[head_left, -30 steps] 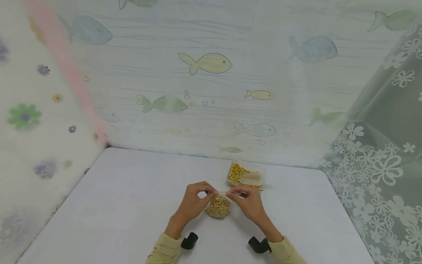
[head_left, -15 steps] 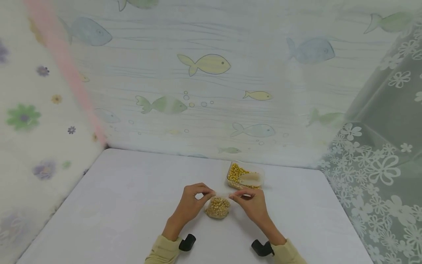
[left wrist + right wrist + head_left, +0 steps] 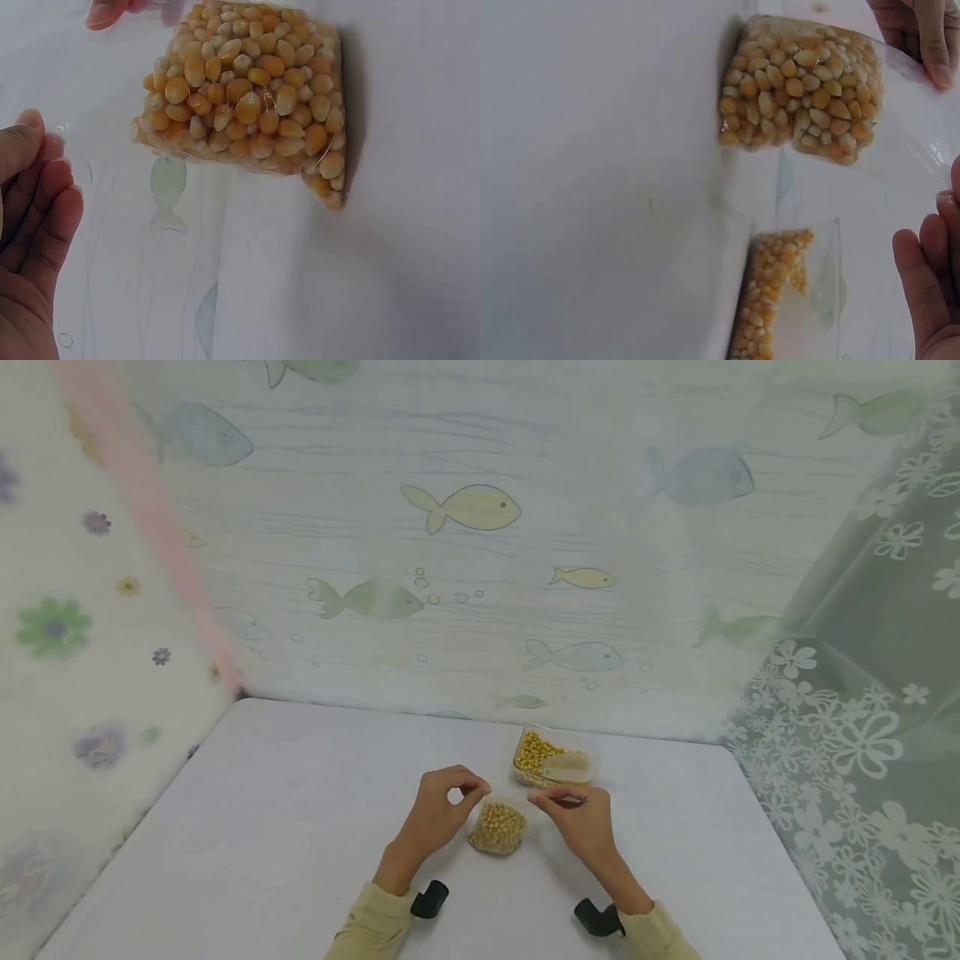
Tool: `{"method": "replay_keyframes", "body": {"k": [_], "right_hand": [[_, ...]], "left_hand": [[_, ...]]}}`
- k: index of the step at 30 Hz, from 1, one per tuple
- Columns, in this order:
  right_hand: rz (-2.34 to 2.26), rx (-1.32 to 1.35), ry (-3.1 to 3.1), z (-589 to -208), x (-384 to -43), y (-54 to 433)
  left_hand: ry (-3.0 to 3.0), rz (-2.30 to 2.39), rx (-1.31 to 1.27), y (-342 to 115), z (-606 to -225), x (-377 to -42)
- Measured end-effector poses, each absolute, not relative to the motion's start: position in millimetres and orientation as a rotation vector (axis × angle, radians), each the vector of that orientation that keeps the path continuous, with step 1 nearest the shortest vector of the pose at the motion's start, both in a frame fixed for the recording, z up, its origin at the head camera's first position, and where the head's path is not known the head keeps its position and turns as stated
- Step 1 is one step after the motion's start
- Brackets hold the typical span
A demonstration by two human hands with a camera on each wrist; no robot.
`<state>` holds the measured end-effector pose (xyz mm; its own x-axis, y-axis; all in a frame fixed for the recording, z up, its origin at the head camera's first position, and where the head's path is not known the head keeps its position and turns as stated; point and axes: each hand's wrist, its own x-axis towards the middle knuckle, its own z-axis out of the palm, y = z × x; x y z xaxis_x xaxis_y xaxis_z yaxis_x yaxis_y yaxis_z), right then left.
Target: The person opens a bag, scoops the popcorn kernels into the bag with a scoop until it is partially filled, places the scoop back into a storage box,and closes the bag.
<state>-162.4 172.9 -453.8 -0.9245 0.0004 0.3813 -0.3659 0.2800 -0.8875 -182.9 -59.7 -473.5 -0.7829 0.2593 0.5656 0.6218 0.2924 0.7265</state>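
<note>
A clear plastic bag (image 3: 498,828), its lower part full of yellow corn kernels, stands on the white table between both hands. At its upper left corner, my left hand (image 3: 442,806) pinches the thin film between thumb and fingertips. My right hand (image 3: 576,817) pinches the upper right corner in the same way. Stretched between them, the film above the kernels is bare, as the right wrist view shows. The left wrist view shows the packed kernels (image 3: 247,90) to the right of my left fingers (image 3: 60,206).
Behind the right hand is a clear box (image 3: 588,744) of corn kernels, with a pale scoop-like piece (image 3: 567,767) lying in it. The white table (image 3: 300,810) meets a fish-print curtain (image 3: 360,652) at its back edge. Black wrist-worn devices (image 3: 430,900) hang below the sleeves.
Both hands have spread further apart, the left one rising slightly and the right one shifting right. The bag's mouth is drawn wider; the bag stays at about the same spot.
</note>
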Motion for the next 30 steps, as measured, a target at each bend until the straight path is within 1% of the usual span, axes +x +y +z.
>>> {"method": "replay_keyframes", "body": {"k": [7,15,25,30], "right_hand": [[1.561,0.439,-2.272,-437.2,-169.9,182.3],[1.544,0.416,-2.308,-429.9,-193.1,193.4],[1.685,0.328,-2.305,-436.2,-198.6,195.8],[1.716,0.257,-2.288,-456.6,-208.4,200.7]], "left_hand": [[-2.239,-1.468,-0.777,-51.1,-468.7,-195.0],[-2.234,-1.461,-0.731,-39.0,-464.1,-215.3],[-2.247,-1.438,-0.644,-33.8,-471.5,-221.2],[-2.255,-1.416,-0.618,-30.7,-471.6,-221.8]]}}
